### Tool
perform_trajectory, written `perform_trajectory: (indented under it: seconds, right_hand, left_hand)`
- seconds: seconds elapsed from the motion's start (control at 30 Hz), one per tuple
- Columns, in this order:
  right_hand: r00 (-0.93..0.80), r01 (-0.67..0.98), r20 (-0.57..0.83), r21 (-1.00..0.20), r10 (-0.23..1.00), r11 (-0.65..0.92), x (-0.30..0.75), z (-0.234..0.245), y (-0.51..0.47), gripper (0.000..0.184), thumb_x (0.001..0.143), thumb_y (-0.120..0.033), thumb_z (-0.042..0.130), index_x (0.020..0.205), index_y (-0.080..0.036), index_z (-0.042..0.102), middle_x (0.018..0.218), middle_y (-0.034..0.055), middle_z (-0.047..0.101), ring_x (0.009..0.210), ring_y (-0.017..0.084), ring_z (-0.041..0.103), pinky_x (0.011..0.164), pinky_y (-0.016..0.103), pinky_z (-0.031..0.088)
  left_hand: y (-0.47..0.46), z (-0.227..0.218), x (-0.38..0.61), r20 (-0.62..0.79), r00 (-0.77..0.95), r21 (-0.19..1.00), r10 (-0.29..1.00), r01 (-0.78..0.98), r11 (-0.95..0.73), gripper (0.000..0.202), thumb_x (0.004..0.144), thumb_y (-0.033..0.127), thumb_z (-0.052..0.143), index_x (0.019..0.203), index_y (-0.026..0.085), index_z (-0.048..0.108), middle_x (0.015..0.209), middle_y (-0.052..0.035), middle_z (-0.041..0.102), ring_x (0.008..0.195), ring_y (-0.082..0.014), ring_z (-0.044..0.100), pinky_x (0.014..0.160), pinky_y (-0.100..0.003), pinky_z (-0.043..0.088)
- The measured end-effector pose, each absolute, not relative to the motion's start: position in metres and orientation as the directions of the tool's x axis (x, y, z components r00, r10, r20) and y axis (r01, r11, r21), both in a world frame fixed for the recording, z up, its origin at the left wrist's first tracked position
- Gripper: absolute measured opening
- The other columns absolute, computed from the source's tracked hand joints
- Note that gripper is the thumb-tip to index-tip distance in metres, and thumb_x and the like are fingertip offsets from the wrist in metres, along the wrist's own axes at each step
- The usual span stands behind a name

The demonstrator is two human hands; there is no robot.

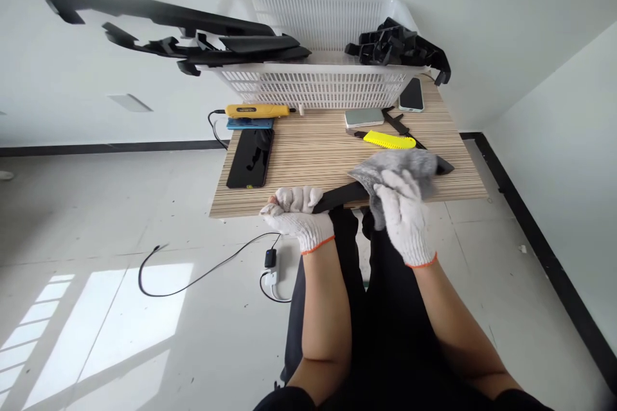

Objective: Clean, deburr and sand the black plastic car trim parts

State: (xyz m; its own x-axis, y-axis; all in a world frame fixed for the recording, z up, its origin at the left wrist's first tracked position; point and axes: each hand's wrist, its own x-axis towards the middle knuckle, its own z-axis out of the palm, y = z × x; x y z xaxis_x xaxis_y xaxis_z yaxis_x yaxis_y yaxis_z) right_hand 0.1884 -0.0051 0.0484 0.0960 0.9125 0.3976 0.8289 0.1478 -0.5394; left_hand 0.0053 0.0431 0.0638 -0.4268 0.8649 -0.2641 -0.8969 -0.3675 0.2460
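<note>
Both my hands wear white knit gloves with orange cuffs. My left hand (295, 209) is closed around the near end of a long black plastic strip (343, 196) at the table's front edge. My right hand (403, 212) presses a grey cloth (400, 167) onto the same strip, fingers curled over it. The strip's far tip (444, 167) pokes out from under the cloth to the right.
On a small striped wooden table (313, 148) lie a black phone (250, 157), a yellow tool (255, 110) with a cable, a yellow scraper (389, 139), a silver box (364, 117) and another phone (411, 95). A white basket (313, 45) holds black plastic parts (395, 45).
</note>
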Motion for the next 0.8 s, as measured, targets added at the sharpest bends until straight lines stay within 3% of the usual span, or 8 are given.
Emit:
perform_trajectory:
  seconds: [0.07, 0.17, 0.23, 0.37, 0.57, 0.7, 0.8]
  right_hand:
    - [-0.034, 0.808, 0.334, -0.545, 0.942, 0.223, 0.177, 0.050, -0.009, 0.043, 0.109, -0.034, 0.037, 0.127, -0.035, 0.077, 0.148, -0.0014, 0.065, 0.153, 0.030, 0.043, 0.128, 0.059, 0.031]
    - [-0.145, 0.861, 0.272, -0.438, 0.951, 0.257, 0.153, 0.050, -0.011, 0.040, 0.108, -0.041, 0.043, 0.142, -0.044, 0.065, 0.161, -0.0056, 0.052, 0.158, 0.039, 0.031, 0.125, 0.077, 0.015]
    - [-0.178, 0.892, 0.283, -0.359, 0.943, 0.276, 0.137, 0.049, -0.011, 0.043, 0.107, -0.047, 0.045, 0.147, -0.044, 0.059, 0.163, -0.0036, 0.049, 0.157, 0.043, 0.028, 0.120, 0.084, 0.008]
    - [-0.275, 0.886, 0.333, -0.277, 0.902, 0.372, 0.124, 0.043, -0.004, 0.044, 0.108, -0.052, 0.040, 0.147, -0.044, 0.059, 0.157, -0.0040, 0.056, 0.152, 0.036, 0.040, 0.126, 0.076, 0.003]
    - [-0.251, 0.921, 0.355, -0.198, 0.900, 0.335, 0.180, 0.042, 0.009, 0.038, 0.104, -0.054, 0.050, 0.133, -0.043, 0.072, 0.150, -0.0063, 0.063, 0.147, 0.026, 0.050, 0.134, 0.049, 0.019]
    - [-0.143, 0.957, 0.402, -0.176, 0.905, 0.229, 0.244, 0.048, 0.018, 0.036, 0.104, -0.053, 0.053, 0.125, -0.035, 0.077, 0.140, -0.0018, 0.071, 0.139, 0.028, 0.058, 0.130, 0.053, 0.026]
    - [-0.054, 0.953, 0.438, -0.246, 0.897, 0.178, 0.288, 0.053, 0.022, 0.033, 0.106, -0.046, 0.051, 0.119, -0.031, 0.078, 0.137, 0.0015, 0.072, 0.132, 0.025, 0.062, 0.126, 0.049, 0.034]
  left_hand:
    - [0.043, 0.061, 0.006, -0.235, -0.442, 0.258, 0.866, -0.887, -0.383, 0.041, 0.087, 0.034, 0.037, 0.057, 0.024, 0.011, 0.049, 0.0076, 0.002, 0.038, -0.0088, 0.005, 0.036, -0.024, 0.016]
    - [0.043, 0.052, 0.008, -0.151, -0.441, 0.277, 0.884, -0.878, -0.391, 0.044, 0.086, 0.034, 0.044, 0.058, 0.023, 0.012, 0.049, 0.0079, 0.004, 0.038, -0.0087, 0.007, 0.037, -0.023, 0.019]
    - [0.042, 0.046, 0.009, -0.083, -0.435, 0.294, 0.897, -0.870, -0.395, 0.047, 0.084, 0.035, 0.050, 0.058, 0.024, 0.013, 0.049, 0.0085, 0.004, 0.038, -0.0085, 0.007, 0.036, -0.023, 0.021]
    - [0.042, 0.036, 0.003, 0.036, -0.446, 0.296, 0.894, -0.850, -0.436, 0.055, 0.078, 0.035, 0.063, 0.056, 0.023, 0.014, 0.047, 0.0095, 0.004, 0.038, -0.0078, 0.009, 0.036, -0.021, 0.024]
    - [0.043, 0.033, -0.007, 0.084, -0.372, 0.281, 0.925, -0.881, -0.380, 0.061, 0.072, 0.035, 0.071, 0.051, 0.022, 0.015, 0.043, 0.0099, 0.005, 0.037, -0.0066, 0.009, 0.035, -0.019, 0.025]
    - [0.043, 0.034, -0.010, 0.053, -0.333, 0.252, 0.941, -0.908, -0.335, 0.055, 0.072, 0.033, 0.066, 0.051, 0.022, 0.017, 0.042, 0.0096, 0.006, 0.036, -0.0067, 0.010, 0.034, -0.020, 0.026]
    - [0.045, 0.031, -0.015, 0.067, -0.316, 0.236, 0.947, -0.917, -0.322, 0.056, 0.069, 0.032, 0.068, 0.049, 0.022, 0.017, 0.040, 0.0101, 0.007, 0.035, -0.0056, 0.010, 0.033, -0.020, 0.025]
